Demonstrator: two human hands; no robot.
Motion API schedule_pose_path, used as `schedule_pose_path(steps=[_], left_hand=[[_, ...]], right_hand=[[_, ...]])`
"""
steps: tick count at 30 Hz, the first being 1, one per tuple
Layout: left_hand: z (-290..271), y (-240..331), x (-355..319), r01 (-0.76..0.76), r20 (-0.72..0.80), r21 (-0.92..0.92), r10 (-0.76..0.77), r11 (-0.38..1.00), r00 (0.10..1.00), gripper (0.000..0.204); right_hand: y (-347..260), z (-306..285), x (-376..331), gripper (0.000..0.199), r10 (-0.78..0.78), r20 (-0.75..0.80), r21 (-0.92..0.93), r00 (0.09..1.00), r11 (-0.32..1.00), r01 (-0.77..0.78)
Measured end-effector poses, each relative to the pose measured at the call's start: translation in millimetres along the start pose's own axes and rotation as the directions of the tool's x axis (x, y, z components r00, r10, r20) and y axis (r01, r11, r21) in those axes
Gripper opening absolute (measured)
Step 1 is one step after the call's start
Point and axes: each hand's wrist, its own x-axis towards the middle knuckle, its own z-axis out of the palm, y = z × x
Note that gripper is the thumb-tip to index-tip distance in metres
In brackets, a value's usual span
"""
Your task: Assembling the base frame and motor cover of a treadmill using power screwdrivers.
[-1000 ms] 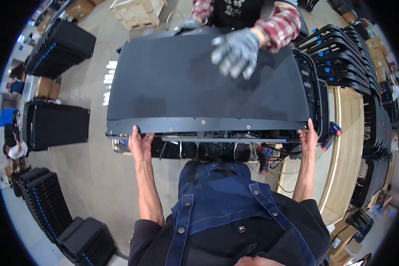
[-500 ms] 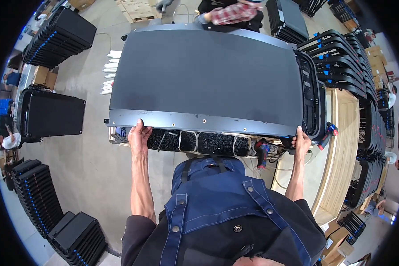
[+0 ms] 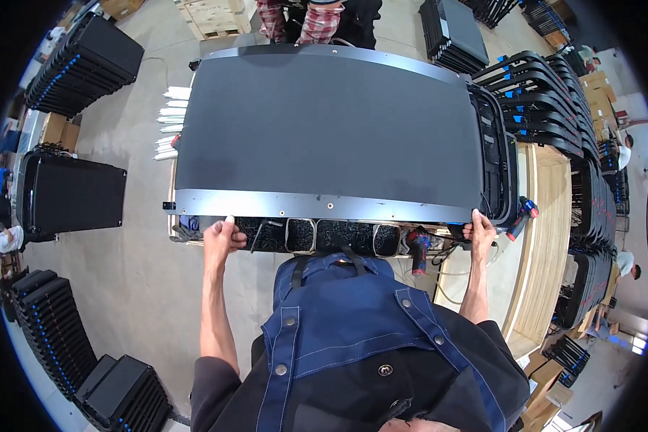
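Observation:
A wide dark treadmill deck [image 3: 324, 126] lies across the bench before me, with grey metal rails along its near and far long sides. Small holes dot the near rail [image 3: 306, 204]. My left hand [image 3: 222, 237] is closed at that rail's left part, the thumb tip against its lower edge and the fingers curled below; what they hold, if anything, is hidden. At the near right corner, my right hand [image 3: 480, 230] pinches the deck's edge between thumb and fingers. Bins of small black screws [image 3: 345, 232] sit just under the near rail, between my hands.
A red and black power drill [image 3: 419, 248] hangs near my right hand; another drill [image 3: 523, 218] lies farther right. Beside it stands a long wooden crate [image 3: 543, 252]. Black frames [image 3: 533, 108] are stacked behind. Across the deck is a co-worker's plaid sleeve [image 3: 320, 25].
My left thumb has slid off the rail's top to its lower edge, and the fingers have drawn down. The right hand keeps its corner. The co-worker's plaid sleeves have moved left along the far side.

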Motion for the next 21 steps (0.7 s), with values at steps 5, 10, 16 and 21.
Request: schedule_pose_path(steps=[5, 10, 16, 21], left_hand=[[9.1, -14.7, 11.6, -0.047, 0.020, -0.516, 0.067, 0.855, 0.998, 0.072], [38.6, -17.6, 36.8, -0.200, -0.136, -0.678, 0.147, 0.708, 0.980, 0.066], [26.9, -33.7, 39.8, -0.221, -0.188, -0.657, 0.128, 0.721, 0.974, 0.065], [32.9, -40.6, 56.4, -0.252, -0.186, -0.629, 0.172, 0.735, 0.967, 0.066]], right_hand=[[14.1, -2.5, 4.1, 0.036, -0.009, 0.050, 0.083, 0.999, 0.997, 0.005], [26.7, -15.6, 8.3, 0.042, 0.011, -0.029, 0.075, 1.000, 0.997, -0.009], [-4.4, 0.1, -3.2, 0.050, -0.115, 0.045, -0.164, 0.992, 0.979, 0.121], [-2.8, -10.1, -3.5, 0.042, -0.210, -0.035, -0.321, 0.977, 0.928, 0.187]])
